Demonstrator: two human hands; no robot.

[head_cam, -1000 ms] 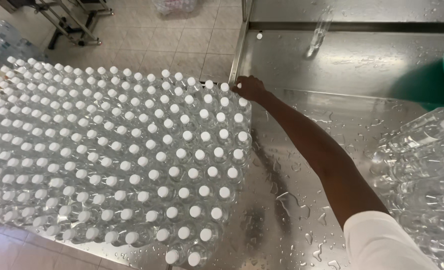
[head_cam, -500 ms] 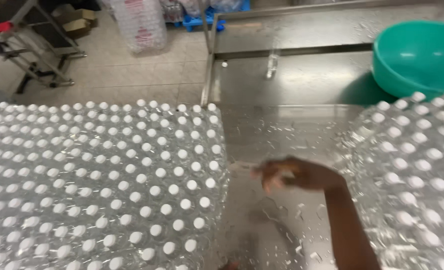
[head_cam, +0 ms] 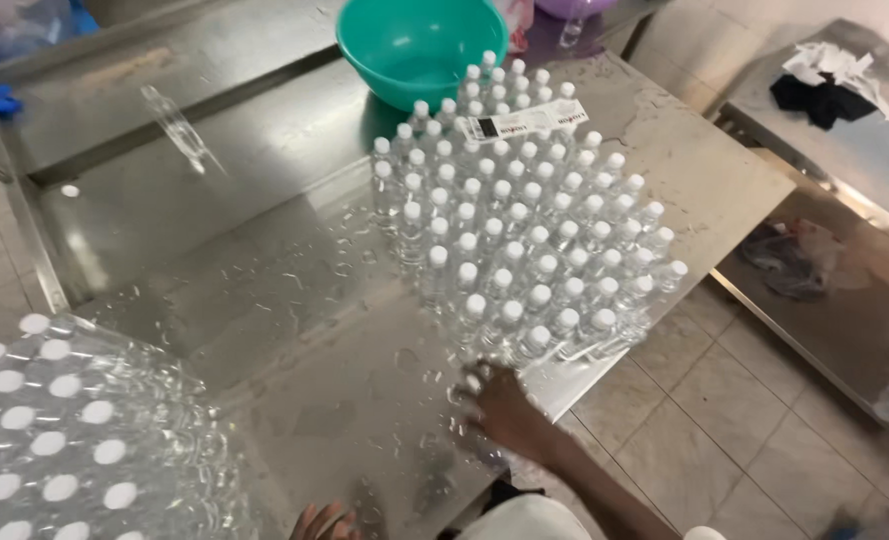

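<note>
- Right hand (head_cam: 505,405) lies palm-down on the wet steel table (head_cam: 265,230), at its near edge, fingers spread and flat; it clasps nothing, as far as I can see.
- Its fingertips are just short of the near corner of the bottle block (head_cam: 530,235), a dense cluster of clear, white-capped bottles standing upright along the table's right edge. I cannot tell whether a fingertip touches the nearest bottle.
- The block lies directly ahead of the right hand, away from me; bottle axes are vertical, and the block's long side runs from the near edge toward the far one.
- Left hand (head_cam: 323,522) shows only as fingertips at the near edge, cut off by the frame; I cannot tell its grip. It is farther from the block than the right.
- A second bottle batch (head_cam: 75,430) crowds the table's near-left corner, partly out of view.
- A teal bowl (head_cam: 423,45) sits at the far edge, just behind the block.
- A paper label (head_cam: 525,120) lies on the far caps.
- The right hand is slightly blurred.
</note>
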